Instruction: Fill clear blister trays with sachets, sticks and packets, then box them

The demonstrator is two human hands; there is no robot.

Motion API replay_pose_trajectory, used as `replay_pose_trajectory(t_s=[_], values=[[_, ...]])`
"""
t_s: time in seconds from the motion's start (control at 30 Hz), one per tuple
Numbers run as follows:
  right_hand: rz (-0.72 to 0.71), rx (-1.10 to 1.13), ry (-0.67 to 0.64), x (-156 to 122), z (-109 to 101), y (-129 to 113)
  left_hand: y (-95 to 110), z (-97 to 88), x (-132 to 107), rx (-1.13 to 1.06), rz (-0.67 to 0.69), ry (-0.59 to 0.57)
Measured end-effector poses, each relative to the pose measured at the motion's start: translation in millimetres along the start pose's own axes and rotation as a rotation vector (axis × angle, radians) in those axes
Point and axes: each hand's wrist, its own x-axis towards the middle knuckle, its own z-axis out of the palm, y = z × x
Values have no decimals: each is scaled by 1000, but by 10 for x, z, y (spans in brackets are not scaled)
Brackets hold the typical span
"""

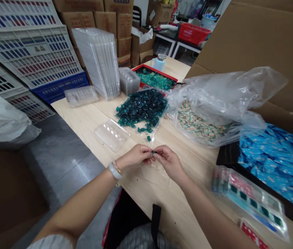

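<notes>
Over the near part of the table, my left hand (141, 154) and my right hand (169, 162) meet at the fingertips. Both are closed in a pinch on one small dark green piece (154, 152), mostly hidden by the fingers. Just beyond, a single green piece (149, 138) lies apart from a heap of dark teal translucent pieces (141, 105) on a clear plastic sheet. Left of the heap rests an empty clear plastic tray (111, 135) with moulded compartments.
Tall stacked clear trays (102, 65) stand at the back left. Behind the heap are a red-rimmed tray (175, 83) of lighter green pieces and a blue mug (159, 63). At right are a plastic bag (214, 100) of striped pieces, blue wrappers (276, 159) and filled packs (255, 200).
</notes>
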Motion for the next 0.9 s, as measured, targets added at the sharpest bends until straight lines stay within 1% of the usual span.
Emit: replay_pose_trajectory(t_s=[0.07, 0.1, 0.13, 0.17, 0.23, 0.27, 0.33, 0.4, 0.47, 0.53, 0.57, 0.6, 0.67, 0.7, 0.73, 0.8, 0.87, 0.9], values=[[-6, -173, -28, -60, 35, 11, -113, -18, -112, 274, 98, 129], [-27, -292, -63, -77, 52, 12, -174, -25, -159, 414, 153, 192], [-51, -407, -117, -86, 72, 14, -234, -27, -197, 535, 201, 231], [-75, -505, -185, -88, 95, 18, -292, -23, -224, 626, 236, 235], [-121, -643, -314, -83, 154, 45, -389, -2, -248, 716, 268, 203], [-150, -689, -352, -82, 187, 68, -425, 12, -249, 730, 274, 196], [-225, -744, -379, -97, 249, 129, -468, 34, -249, 748, 283, 198], [-284, -743, -351, -137, 288, 188, -472, 31, -259, 769, 284, 205], [-288, -687, -307, -190, 292, 220, -433, -11, -270, 783, 286, 178], [-232, -606, -255, -220, 254, 216, -349, -86, -242, 777, 292, 130], [-196, -566, -219, -211, 222, 204, -294, -126, -198, 767, 292, 140], [-165, -531, -175, -179, 185, 192, -235, -162, -129, 756, 293, 179], [-125, -483, -65, -36, 115, 184, -127, -203, 77, 749, 283, 323], [-116, -463, -19, 68, 87, 197, -90, -206, 201, 764, 272, 375], [-109, -444, 5, 184, 67, 223, -68, -200, 324, 798, 246, 391], [-100, -409, -16, 410, 46, 308, -69, -178, 527, 878, 170, 375], [-92, -377, -66, 566, 41, 405, -108, -176, 627, 895, 125, 355], [-82, -351, -71, 605, 41, 444, -130, -185, 637, 861, 129, 356]])
